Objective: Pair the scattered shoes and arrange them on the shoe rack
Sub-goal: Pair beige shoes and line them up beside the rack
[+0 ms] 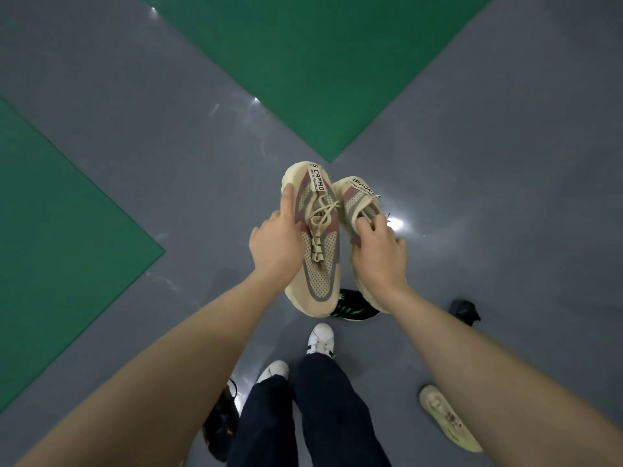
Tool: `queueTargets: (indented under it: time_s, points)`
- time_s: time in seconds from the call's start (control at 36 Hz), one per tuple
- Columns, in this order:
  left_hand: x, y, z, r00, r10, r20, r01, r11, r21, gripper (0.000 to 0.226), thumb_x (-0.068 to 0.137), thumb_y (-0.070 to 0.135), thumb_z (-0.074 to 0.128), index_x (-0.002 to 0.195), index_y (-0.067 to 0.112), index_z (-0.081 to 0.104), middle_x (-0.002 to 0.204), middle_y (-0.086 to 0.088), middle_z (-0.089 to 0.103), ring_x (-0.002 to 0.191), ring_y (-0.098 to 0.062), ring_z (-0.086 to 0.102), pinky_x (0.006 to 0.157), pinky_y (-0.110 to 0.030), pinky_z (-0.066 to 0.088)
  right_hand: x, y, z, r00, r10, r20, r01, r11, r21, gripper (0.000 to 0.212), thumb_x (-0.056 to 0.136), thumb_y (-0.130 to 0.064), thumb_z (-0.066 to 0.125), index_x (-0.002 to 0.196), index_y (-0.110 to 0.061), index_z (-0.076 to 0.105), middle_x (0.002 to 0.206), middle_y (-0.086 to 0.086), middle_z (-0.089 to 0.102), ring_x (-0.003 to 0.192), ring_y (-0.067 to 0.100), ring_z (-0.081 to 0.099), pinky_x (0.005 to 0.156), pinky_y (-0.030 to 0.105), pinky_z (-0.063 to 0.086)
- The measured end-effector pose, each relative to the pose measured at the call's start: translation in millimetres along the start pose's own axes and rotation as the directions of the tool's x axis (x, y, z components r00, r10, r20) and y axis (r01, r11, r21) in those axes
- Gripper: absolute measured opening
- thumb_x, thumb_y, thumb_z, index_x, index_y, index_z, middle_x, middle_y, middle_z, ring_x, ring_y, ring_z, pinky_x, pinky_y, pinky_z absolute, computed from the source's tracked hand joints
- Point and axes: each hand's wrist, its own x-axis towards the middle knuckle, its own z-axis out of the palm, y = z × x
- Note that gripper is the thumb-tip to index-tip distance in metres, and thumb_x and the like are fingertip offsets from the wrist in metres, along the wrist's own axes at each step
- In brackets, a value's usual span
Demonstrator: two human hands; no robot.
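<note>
I hold two matching beige knit sneakers side by side above the floor. My left hand (276, 244) grips the left sneaker (315, 251) along its side, index finger stretched toward the heel tab. My right hand (377, 251) grips the right sneaker (357, 197) at its laces and covers most of it. On the floor lie a black shoe with green stripes (354, 306), a small black shoe (465, 310), a pale yellow sneaker (445, 416) and a dark shoe (219, 423). No shoe rack is in view.
My own feet in white sneakers (320, 338) and dark trousers stand at the bottom centre. The floor is glossy grey (168, 163) with green painted areas (320, 62) ahead and to the left.
</note>
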Motion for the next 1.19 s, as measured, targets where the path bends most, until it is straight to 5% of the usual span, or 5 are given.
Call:
queueTargets:
  time_s: [0.28,0.47,0.75,1.0,1.19]
  points:
    - [-54,52,-40,0.977,0.2,0.075,-0.207,0.972,0.112,0.062,0.096,0.02,0.04,0.149,0.025,0.008,0.097,-0.005,0.063,0.078,-0.025,0.058,0.064,-0.033,0.039,-65,14,-82,0.973,0.179,-0.143,-0.178,0.984,0.022,0.009,0.089,-0.016,0.052,0.097,-0.016,0.055,0.107,0.008,0.052,0.093,0.03,0.053,0.075,0.039,0.034]
    - [-116,87,-59,0.896,0.401,0.19,-0.439,0.866,0.24,0.067,0.094,0.015,0.043,0.15,0.02,0.006,0.099,-0.008,0.06,0.073,-0.024,0.049,0.062,-0.032,0.036,-146,26,-114,0.934,0.288,-0.21,-0.296,0.955,-0.008,0.011,0.087,-0.015,0.054,0.098,-0.014,0.056,0.108,0.009,0.054,0.088,0.032,0.056,0.071,0.038,0.036]
    - [-221,160,-49,0.595,0.714,0.369,-0.8,0.483,0.356,0.068,0.094,0.015,0.046,0.149,0.014,0.008,0.097,-0.004,0.06,0.074,-0.025,0.055,0.064,-0.03,0.031,-287,68,-157,0.785,0.597,-0.166,-0.607,0.794,-0.019,0.024,0.091,-0.019,0.047,0.115,-0.017,0.05,0.122,0.007,0.046,0.105,0.029,0.053,0.082,0.039,0.036]
    - [-337,234,-12,0.275,0.855,0.44,-0.944,0.154,0.291,0.063,0.093,0.016,0.045,0.147,0.012,0.013,0.098,-0.005,0.061,0.084,-0.025,0.059,0.07,-0.029,0.033,-410,130,-197,0.585,0.769,-0.259,-0.78,0.621,0.083,0.021,0.087,-0.018,0.052,0.108,-0.015,0.054,0.117,0.008,0.05,0.097,0.031,0.057,0.075,0.036,0.033]
    - [-457,306,36,0.14,0.878,0.457,-0.974,0.039,0.224,0.067,0.088,0.011,0.046,0.146,0.012,0.013,0.097,-0.006,0.06,0.083,-0.026,0.06,0.07,-0.03,0.036,-524,211,-219,0.468,0.838,-0.282,-0.854,0.51,0.1,0.02,0.091,-0.021,0.048,0.111,-0.018,0.051,0.119,0.004,0.048,0.099,0.026,0.056,0.077,0.035,0.034]
